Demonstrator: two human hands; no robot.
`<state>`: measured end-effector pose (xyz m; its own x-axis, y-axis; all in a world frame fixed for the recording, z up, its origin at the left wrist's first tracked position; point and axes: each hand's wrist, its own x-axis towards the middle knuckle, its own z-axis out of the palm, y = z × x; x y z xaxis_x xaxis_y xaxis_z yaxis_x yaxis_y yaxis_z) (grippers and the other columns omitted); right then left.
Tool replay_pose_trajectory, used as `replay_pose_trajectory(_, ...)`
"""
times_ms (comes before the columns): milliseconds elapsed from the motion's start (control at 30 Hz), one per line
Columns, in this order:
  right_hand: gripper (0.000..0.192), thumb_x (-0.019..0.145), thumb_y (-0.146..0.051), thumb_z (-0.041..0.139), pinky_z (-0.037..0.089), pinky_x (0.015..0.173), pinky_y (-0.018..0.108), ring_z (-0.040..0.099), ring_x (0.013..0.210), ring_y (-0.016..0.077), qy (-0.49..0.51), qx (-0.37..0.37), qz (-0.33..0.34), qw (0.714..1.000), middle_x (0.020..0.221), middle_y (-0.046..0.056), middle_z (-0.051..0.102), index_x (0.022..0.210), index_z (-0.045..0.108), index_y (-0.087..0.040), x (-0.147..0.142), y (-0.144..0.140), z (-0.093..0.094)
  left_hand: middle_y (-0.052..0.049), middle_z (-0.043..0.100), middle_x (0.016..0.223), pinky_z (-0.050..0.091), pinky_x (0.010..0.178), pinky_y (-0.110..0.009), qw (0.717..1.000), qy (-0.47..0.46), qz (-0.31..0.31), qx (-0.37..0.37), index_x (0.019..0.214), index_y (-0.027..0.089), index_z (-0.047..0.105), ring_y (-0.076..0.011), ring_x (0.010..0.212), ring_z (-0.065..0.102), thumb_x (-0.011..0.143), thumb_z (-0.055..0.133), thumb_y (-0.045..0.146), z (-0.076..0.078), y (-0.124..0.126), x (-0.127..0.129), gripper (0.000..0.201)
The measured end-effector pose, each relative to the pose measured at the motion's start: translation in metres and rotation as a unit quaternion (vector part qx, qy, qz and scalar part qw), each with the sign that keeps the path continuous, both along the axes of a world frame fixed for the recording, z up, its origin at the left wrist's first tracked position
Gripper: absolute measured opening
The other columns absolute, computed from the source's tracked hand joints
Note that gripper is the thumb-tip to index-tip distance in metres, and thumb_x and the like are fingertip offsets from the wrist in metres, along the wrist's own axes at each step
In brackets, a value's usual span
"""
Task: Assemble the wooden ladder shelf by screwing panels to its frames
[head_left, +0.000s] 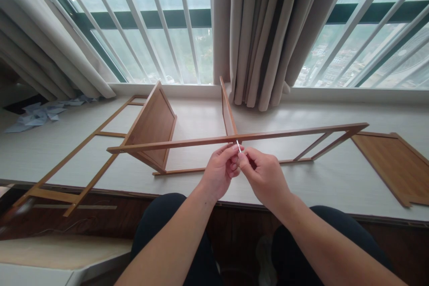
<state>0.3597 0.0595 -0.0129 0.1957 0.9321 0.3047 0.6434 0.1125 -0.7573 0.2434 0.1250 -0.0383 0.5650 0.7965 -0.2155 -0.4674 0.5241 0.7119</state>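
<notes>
A thin silver metal rod [238,145] stands almost upright between my two hands, its upper end at the underside of a long wooden rail [187,141]. My right hand [263,170] pinches the rod's lower end between thumb and fingers. The fingertips of my left hand [219,167] are closed around its upper part, just below the rail. That rail belongs to a wooden frame lying on its side. Two wooden panels, a left one [152,129] and a narrow-looking middle one [228,109], stand up from the frame. My fingers hide the rod's ends.
Left lies a ladder-like wooden frame [95,134], overhanging the white ledge's front edge. A loose wooden panel [397,165] rests at the right. Crumpled pale paper [38,114] is at the far left. Curtains [264,31] and a barred window stand behind; my knees are below the ledge [330,183].
</notes>
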Motion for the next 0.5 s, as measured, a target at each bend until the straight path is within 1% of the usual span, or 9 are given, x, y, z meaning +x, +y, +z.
replay_pose_trajectory(200,0.035,0.102,-0.035,0.048,0.027,0.054,0.027,0.043,0.05,0.0117,-0.091,0.046,-0.013,0.995,0.058,-0.003,0.056,0.07,0.051,-0.022,0.001,0.001,-0.006,0.005,0.046,0.059,0.024,0.041,-0.018,1.0,0.008,0.003,-0.001,0.084,0.012,0.073,-0.005,0.049,0.038,0.077,0.083,0.035,0.001,0.001,0.0,0.026)
replay_pose_trajectory(367,0.036,0.105,-0.032,0.047,0.027,0.056,0.028,0.045,0.052,0.0121,-0.177,0.115,-0.028,0.977,0.06,-0.002,0.058,0.072,0.052,-0.021,0.002,0.001,-0.013,0.006,0.043,0.058,0.024,0.041,-0.017,1.0,0.005,0.002,-0.005,0.084,0.012,0.073,-0.0045,0.049,0.036,0.077,0.083,0.034,0.003,0.001,-0.001,0.025)
replay_pose_trajectory(500,0.036,0.107,-0.031,0.045,0.029,0.057,0.028,0.048,0.055,0.0128,-0.215,0.144,-0.03,0.965,0.063,-0.001,0.06,0.074,0.054,-0.021,0.001,0.0,-0.012,0.006,0.043,0.06,0.023,0.042,-0.017,1.0,0.005,-0.001,-0.013,0.084,0.011,0.074,-0.0037,0.051,0.035,0.075,0.085,0.033,0.004,0.001,-0.001,0.026)
